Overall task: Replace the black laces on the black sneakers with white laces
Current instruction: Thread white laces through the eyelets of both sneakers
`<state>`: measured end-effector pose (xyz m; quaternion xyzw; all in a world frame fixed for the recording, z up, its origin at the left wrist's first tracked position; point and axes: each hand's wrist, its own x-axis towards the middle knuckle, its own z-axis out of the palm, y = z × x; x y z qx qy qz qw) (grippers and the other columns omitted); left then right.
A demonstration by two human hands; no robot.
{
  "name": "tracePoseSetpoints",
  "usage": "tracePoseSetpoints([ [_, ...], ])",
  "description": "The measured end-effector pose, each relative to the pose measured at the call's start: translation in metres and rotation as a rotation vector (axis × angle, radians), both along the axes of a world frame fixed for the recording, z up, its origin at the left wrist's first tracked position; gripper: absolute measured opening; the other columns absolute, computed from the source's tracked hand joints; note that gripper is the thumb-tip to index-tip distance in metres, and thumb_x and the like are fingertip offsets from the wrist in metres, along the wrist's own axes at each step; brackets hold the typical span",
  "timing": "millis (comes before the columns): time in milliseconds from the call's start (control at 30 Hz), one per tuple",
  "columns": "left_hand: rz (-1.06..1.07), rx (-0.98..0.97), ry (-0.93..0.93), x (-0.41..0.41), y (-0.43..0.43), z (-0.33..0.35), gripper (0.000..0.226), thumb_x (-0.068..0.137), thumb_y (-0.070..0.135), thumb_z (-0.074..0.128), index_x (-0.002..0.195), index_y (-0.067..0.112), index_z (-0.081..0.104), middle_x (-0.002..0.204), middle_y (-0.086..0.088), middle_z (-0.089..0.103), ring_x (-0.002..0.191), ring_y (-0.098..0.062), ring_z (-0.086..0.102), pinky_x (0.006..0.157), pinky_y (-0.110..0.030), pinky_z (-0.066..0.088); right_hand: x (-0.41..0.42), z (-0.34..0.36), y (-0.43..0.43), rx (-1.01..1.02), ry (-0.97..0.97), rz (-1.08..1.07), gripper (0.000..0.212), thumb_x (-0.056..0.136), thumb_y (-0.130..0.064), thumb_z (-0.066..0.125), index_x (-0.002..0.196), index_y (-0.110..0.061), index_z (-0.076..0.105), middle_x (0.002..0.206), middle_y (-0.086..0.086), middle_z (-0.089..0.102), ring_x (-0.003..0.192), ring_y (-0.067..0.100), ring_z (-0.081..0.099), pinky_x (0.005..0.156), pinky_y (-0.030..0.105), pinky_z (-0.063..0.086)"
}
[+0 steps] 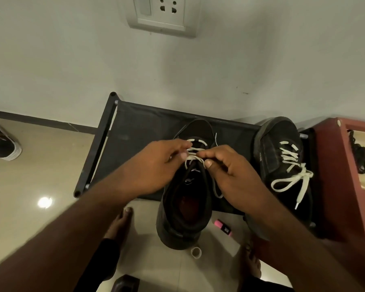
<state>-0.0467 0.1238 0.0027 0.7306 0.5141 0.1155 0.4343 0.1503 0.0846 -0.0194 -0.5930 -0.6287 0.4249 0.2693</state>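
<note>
Far left, on the floor: a stray shoe [3, 144] with a pale sole. Next, a black fabric surface [139, 125], bearing both black sneakers. Over its middle, the left hand [156, 165], fingers curled, pinching the white lace [195, 149] between thumb and fingertips. Beneath, the near sneaker [185, 218], toe toward the wall, heel past the surface's front edge, laced only across the lower eyelets. Just beside, the right hand [232, 173], likewise curled, pinching the same lace from the other side. Below, on the floor, a pink highlighter [223, 227] and a small tape roll [196, 252]. Further right, the second sneaker [276, 140], laced in white and tied in a bow.
</note>
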Motion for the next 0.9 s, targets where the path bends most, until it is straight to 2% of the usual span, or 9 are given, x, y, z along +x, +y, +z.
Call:
tracePoseSetpoints([
  [100,0.061,0.063,0.044,0.01,0.0,-0.009,0.015,0.094,0.031,0.062,0.099,0.021,0.072,0.096,0.006,0.065,0.085,-0.006,0.06,0.074,-0.021,0.049,0.0,0.004,0.0,-0.091,0.078,-0.043,0.022,0.098,-0.011,0.059,0.106,-0.028,0.07,0.103,-0.008,0.068,0.095,-0.001,0.064,0.081,0.01,0.047],
  [167,0.118,0.023,0.041,0.011,0.003,-0.013,0.014,0.093,0.033,0.064,0.087,0.022,0.07,0.083,0.007,0.065,0.076,-0.006,0.061,0.068,-0.025,0.05,0.003,0.004,0.0,-0.182,0.148,-0.037,0.021,0.099,-0.011,0.058,0.11,-0.024,0.071,0.099,-0.004,0.073,0.093,0.005,0.069,0.08,0.019,0.054],
  [233,0.133,-0.025,0.026,0.011,0.003,-0.015,0.017,0.094,0.035,0.062,0.082,0.024,0.067,0.073,0.008,0.064,0.067,-0.002,0.06,0.058,-0.021,0.048,0.005,0.006,0.001,-0.233,0.214,-0.03,0.023,0.099,-0.009,0.059,0.113,-0.022,0.07,0.099,0.001,0.074,0.096,0.015,0.07,0.085,0.028,0.057],
  [367,0.177,-0.019,-0.017,0.01,0.003,-0.015,0.033,0.091,0.043,0.064,0.068,0.018,0.061,0.05,0.01,0.05,0.045,0.0,0.045,0.045,-0.012,0.035,0.006,0.009,0.003,-0.28,0.288,-0.047,0.024,0.096,-0.002,0.06,0.111,-0.018,0.069,0.099,0.01,0.073,0.089,0.018,0.069,0.083,0.022,0.055],
  [533,0.296,-0.094,-0.183,0.014,0.004,-0.01,0.037,0.094,0.036,0.06,0.073,0.006,0.065,0.057,-0.004,0.057,0.045,0.0,0.044,0.046,-0.012,0.036,0.012,0.009,0.004,-0.354,0.289,-0.071,0.02,0.091,0.0,0.066,0.106,-0.014,0.07,0.086,0.008,0.073,0.074,0.019,0.067,0.07,0.026,0.056],
  [600,0.332,-0.138,-0.249,0.015,0.004,-0.007,0.036,0.095,0.033,0.061,0.077,0.002,0.065,0.064,-0.01,0.062,0.051,-0.003,0.05,0.05,-0.012,0.04,0.01,0.009,0.002,-0.326,0.181,-0.057,0.021,0.09,-0.002,0.067,0.105,-0.016,0.071,0.084,0.007,0.073,0.073,0.022,0.069,0.07,0.029,0.058],
  [700,0.404,-0.228,-0.349,0.016,0.003,-0.004,0.032,0.096,0.027,0.06,0.078,0.001,0.064,0.07,-0.008,0.064,0.053,-0.001,0.053,0.05,-0.009,0.04,0.007,0.012,0.0,-0.166,-0.07,-0.03,0.016,0.088,-0.007,0.069,0.09,-0.023,0.073,0.071,-0.003,0.066,0.058,0.004,0.061,0.056,0.017,0.049],
  [767,0.436,-0.313,-0.437,0.016,0.003,-0.003,0.029,0.096,0.024,0.059,0.077,0.003,0.062,0.074,-0.009,0.063,0.056,-0.002,0.055,0.05,-0.01,0.041,0.007,0.014,0.0,-0.064,-0.198,-0.026,0.021,0.085,-0.011,0.071,0.077,-0.03,0.067,0.071,-0.009,0.062,0.06,0.001,0.059,0.055,0.014,0.045],
  [900,0.429,-0.51,-0.668,0.02,0.003,-0.001,0.029,0.096,0.024,0.057,0.069,0.012,0.058,0.085,-0.006,0.071,0.078,-0.014,0.059,0.066,-0.024,0.045,0.002,0.012,0.001,-0.102,-0.066,-0.137,0.018,0.087,-0.01,0.063,0.072,-0.02,0.064,0.063,-0.006,0.062,0.052,0.004,0.055,0.05,0.015,0.042],
])
